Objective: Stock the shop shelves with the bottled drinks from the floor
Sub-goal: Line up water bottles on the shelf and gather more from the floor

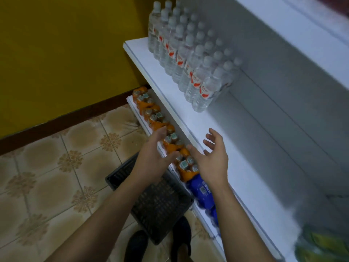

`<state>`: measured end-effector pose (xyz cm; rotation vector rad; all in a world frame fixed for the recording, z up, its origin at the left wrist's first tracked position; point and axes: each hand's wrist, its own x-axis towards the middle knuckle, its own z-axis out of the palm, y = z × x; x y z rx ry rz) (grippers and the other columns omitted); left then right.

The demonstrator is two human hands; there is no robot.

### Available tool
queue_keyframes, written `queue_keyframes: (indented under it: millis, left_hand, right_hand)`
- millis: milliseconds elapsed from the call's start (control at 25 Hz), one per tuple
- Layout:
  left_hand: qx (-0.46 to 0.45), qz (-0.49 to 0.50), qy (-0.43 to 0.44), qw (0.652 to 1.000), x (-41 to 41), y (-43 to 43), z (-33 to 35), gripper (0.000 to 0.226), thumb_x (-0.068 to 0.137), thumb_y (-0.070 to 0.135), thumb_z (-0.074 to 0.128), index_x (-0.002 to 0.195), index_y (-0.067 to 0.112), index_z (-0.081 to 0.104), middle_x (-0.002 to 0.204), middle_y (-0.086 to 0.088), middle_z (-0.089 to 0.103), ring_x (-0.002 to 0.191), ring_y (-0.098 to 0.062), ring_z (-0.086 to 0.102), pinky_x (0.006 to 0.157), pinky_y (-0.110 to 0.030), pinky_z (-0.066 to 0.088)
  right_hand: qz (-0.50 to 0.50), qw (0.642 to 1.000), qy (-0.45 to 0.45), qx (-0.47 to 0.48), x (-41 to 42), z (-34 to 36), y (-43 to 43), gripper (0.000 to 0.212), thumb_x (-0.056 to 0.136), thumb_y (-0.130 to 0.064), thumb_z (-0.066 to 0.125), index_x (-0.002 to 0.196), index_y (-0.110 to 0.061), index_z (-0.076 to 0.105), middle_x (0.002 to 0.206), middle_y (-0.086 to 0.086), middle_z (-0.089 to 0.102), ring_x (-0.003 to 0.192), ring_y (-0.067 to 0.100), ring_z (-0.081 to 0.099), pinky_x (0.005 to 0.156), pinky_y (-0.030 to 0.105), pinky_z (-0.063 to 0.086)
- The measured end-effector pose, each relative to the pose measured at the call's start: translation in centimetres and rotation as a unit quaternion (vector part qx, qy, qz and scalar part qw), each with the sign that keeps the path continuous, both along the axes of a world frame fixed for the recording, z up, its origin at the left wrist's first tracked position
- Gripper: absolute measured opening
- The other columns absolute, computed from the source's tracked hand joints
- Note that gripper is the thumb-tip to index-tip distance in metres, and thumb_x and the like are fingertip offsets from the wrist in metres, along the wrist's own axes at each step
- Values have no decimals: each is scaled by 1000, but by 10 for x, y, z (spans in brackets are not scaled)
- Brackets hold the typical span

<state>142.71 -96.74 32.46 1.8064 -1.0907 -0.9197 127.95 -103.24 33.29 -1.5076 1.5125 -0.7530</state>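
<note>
Bottled drinks fill two levels in the head view: clear water bottles (pixel 188 53) with white caps stand in tight rows at the far end of the white upper shelf (pixel 236 148). Orange bottles (pixel 154 118) line the lower shelf (pixel 138 118) beneath, with blue packs (pixel 200 190) beside them, nearer the person. Both hands are spread loosely and hold nothing: the left hand (pixel 154 159) is above the orange bottles, the right hand (pixel 213 159) over the upper shelf's front edge. A black crate (pixel 160 203) sits on the tiled floor (pixel 47 176) by two dark shoes (pixel 136 244).
</note>
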Motion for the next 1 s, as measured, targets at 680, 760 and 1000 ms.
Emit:
queue_keyframes:
  millis: [680,760,1000]
  left_hand:
    - [-44,-338,-26,940,-87,159,110,61,84,24,74,135,36,42,134,20,47,115,15,41,88,1,32]
    - [-44,-383,-38,922,-106,172,114,62,84,25,73,135,38,41,134,20,45,116,9,42,85,-2,33]
    - [-61,-452,-36,889,-165,225,126,64,82,23,75,136,35,42,132,17,47,119,-4,49,100,-32,48]
  right_hand:
    - [-201,977,59,-38,-101,102,266,79,78,-32,82,144,-24,40,127,-15,44,117,3,48,99,20,43]
    - [-232,970,58,-41,-115,105,294,79,77,-32,82,144,-23,40,126,-15,45,112,-3,49,93,8,39]
    - [-303,950,57,-49,-164,108,377,77,79,-38,80,143,-28,39,125,-18,45,108,-14,47,90,4,39]
